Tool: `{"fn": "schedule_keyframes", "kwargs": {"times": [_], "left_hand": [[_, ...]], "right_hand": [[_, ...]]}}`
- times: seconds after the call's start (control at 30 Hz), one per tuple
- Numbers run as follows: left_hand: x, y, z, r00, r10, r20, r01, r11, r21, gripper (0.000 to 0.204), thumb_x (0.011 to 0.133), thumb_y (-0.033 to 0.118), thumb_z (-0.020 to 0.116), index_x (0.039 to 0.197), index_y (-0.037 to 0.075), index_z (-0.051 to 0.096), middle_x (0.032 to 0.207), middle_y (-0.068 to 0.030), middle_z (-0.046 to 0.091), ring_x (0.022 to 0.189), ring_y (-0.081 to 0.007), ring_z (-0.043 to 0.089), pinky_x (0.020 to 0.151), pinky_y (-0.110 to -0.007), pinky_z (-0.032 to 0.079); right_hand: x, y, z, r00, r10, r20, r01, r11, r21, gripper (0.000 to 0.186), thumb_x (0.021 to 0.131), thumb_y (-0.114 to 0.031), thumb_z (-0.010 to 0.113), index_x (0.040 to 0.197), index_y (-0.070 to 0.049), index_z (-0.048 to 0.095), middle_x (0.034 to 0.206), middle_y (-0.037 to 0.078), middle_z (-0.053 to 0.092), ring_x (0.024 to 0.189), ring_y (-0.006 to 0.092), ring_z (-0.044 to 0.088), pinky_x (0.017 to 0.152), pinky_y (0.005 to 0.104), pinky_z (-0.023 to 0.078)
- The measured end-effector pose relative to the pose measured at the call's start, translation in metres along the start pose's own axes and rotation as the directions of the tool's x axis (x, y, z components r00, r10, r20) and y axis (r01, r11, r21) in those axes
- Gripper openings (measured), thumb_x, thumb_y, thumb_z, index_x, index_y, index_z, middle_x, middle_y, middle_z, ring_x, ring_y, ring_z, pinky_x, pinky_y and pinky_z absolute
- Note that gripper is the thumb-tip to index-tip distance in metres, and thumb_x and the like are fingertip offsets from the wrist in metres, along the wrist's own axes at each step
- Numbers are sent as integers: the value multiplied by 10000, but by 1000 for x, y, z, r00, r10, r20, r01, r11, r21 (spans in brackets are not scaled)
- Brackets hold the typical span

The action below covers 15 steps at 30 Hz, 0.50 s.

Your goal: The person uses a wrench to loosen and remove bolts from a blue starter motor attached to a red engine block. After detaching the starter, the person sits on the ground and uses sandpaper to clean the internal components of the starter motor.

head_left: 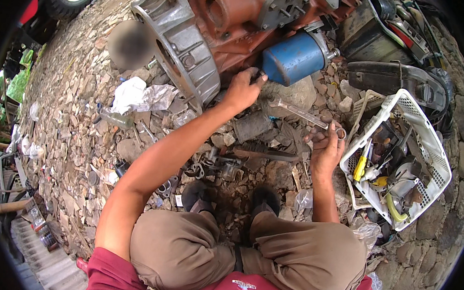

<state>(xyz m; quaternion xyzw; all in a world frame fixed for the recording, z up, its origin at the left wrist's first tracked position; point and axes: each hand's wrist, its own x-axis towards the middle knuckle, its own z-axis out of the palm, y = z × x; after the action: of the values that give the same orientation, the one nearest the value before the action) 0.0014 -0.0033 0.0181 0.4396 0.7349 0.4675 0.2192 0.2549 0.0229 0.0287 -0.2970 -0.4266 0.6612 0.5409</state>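
My right hand holds a metal combination wrench by its ring end, the open jaw pointing left and away from me. Up against the lower side of a red-brown engine block is my left hand. Its fingers are closed at a small dark part there, which they mostly hide. Just right of those fingers a blue cylindrical oil filter is mounted on the block. A grey cast bell housing is joined to the block's left end.
To the right stands a white plastic basket full of tools. Metal parts and a hammer-like tool lie on the stony ground before my feet. White crumpled plastic is at left, a black casing at far right.
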Motion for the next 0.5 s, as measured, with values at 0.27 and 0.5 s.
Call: {"fn": "schedule_keyframes", "kwargs": {"times": [0.27,0.5], "left_hand": [[-11,-12,0,912,-384,146,395,723,-567,463,957,341,601,1203,-50,575,1181,-150,627,1036,-280,617,883,-407,497],[-31,1,9,870,-380,313,467,434,-771,345,904,185,682,1103,-77,577,1106,-151,633,1014,-270,637,905,-391,540]], "right_hand": [[-10,31,-5,1000,21,-1,-21,997,73,217,1005,-170,476,1151,-10,486,1114,162,597,830,263,646,672,419,554],[-18,63,-3,984,172,39,-176,954,242,325,986,-229,449,1198,11,507,1123,164,586,1017,283,596,878,432,511]]}}
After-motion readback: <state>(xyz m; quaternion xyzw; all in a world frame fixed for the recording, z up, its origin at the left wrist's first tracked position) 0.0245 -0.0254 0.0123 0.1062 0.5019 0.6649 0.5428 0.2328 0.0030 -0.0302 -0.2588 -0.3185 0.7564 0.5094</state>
